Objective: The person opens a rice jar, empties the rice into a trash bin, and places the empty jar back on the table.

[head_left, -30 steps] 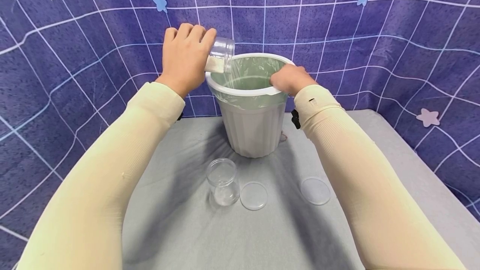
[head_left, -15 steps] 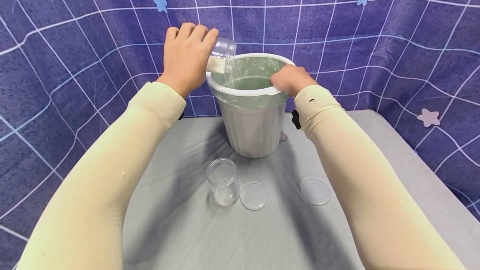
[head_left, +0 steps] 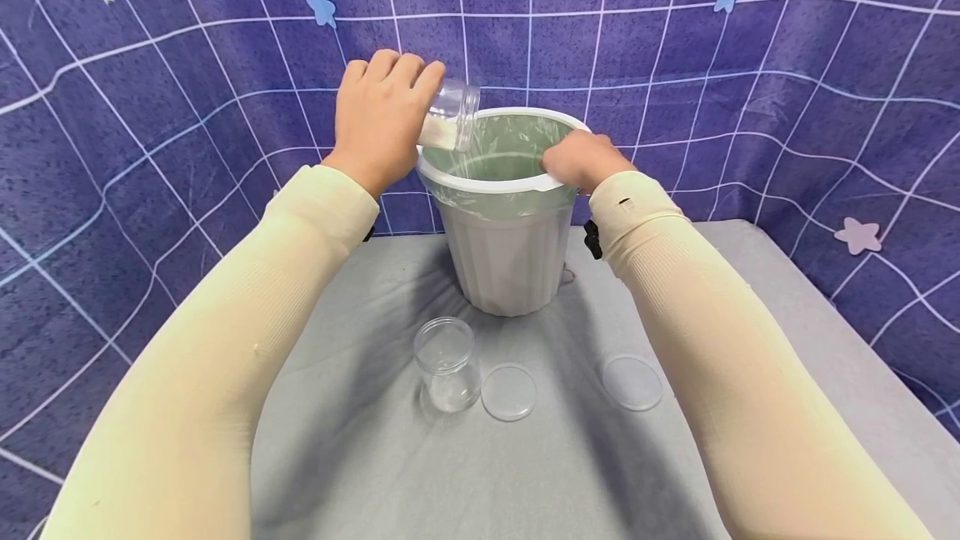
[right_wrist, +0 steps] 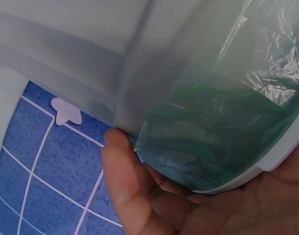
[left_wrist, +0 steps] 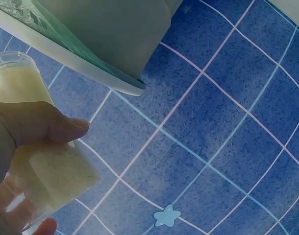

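My left hand grips a clear plastic jar, tipped on its side with its mouth over the left rim of a trash can. Pale, cream-white contents lie along the jar's lower side, with faint light streaks below the mouth. A thin green bag lines the can and folds over its white rim. At the right side of that rim, my right hand holds on with curled fingers; in the right wrist view its fingers show against the can's outer wall and the bag.
A second clear jar stands upright and uncapped on the grey cloth-covered table. Two clear round lids lie flat: one lid beside that jar, another lid near the right forearm. A blue gridded curtain hangs behind the can.
My left hand and the tipped jar have shifted slightly right, farther over the can's opening. The right hand, the can, the upright jar and the lids stay where they were.
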`<state>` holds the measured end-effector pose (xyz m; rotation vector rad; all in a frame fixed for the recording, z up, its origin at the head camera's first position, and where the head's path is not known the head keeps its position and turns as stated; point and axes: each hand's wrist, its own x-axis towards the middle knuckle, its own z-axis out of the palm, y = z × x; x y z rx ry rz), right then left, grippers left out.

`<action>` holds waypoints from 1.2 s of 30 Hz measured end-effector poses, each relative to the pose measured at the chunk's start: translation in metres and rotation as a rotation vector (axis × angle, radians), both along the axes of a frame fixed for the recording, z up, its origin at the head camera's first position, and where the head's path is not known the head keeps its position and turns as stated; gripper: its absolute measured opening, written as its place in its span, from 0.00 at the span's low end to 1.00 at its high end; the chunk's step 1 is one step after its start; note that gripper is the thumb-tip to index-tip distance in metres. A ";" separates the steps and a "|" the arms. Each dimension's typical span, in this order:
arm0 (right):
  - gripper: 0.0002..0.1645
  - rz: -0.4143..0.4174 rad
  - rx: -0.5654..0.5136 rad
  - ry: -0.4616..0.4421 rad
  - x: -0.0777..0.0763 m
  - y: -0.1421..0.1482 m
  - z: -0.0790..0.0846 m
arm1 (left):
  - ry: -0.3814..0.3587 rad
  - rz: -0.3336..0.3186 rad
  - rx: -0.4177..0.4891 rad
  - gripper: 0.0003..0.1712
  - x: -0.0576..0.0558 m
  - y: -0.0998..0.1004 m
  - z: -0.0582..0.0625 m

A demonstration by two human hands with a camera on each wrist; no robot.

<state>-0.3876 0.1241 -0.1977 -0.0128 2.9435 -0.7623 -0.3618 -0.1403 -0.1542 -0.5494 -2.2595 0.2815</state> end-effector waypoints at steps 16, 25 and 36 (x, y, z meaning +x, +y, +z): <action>0.26 -0.001 0.005 0.003 0.001 0.000 -0.001 | 0.034 -0.010 -0.001 0.40 -0.002 0.000 0.001; 0.27 0.001 0.014 0.011 0.001 0.000 -0.001 | 0.047 -0.017 0.006 0.39 -0.001 0.001 0.002; 0.27 0.005 0.006 -0.002 0.002 0.000 0.000 | 0.051 -0.018 0.001 0.40 0.001 0.005 0.004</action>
